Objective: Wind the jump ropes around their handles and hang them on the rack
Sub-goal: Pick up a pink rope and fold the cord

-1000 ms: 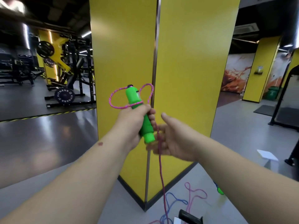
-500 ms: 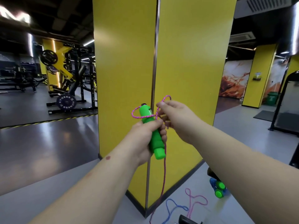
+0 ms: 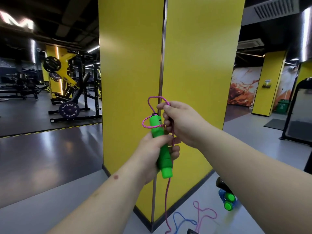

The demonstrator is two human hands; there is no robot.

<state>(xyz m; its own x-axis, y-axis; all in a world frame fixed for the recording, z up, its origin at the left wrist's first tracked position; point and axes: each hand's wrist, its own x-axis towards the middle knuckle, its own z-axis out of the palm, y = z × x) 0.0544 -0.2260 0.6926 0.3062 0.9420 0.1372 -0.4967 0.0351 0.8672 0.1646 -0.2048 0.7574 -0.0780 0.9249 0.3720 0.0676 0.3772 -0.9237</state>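
My left hand grips a bright green jump rope handle, held nearly upright in front of a yellow pillar. A pink braided rope makes one loop around the handle's top and a second loop rises above it. My right hand pinches that rope just right of the handle's top. The rope's free length hangs down past the handle's bottom to the floor. On the floor at the lower right lie more green handles wrapped in blue rope. No rack is in view.
The yellow pillar with a metal corner strip stands directly ahead. Loose blue rope and pink rope lie on the grey floor at its base. Weight machines stand at the far left. A green bin is at the far right.
My right hand came up from beneath the handle to its top, carrying the pink rope around it. The big loop shrank into tighter turns. The view tilted upward.
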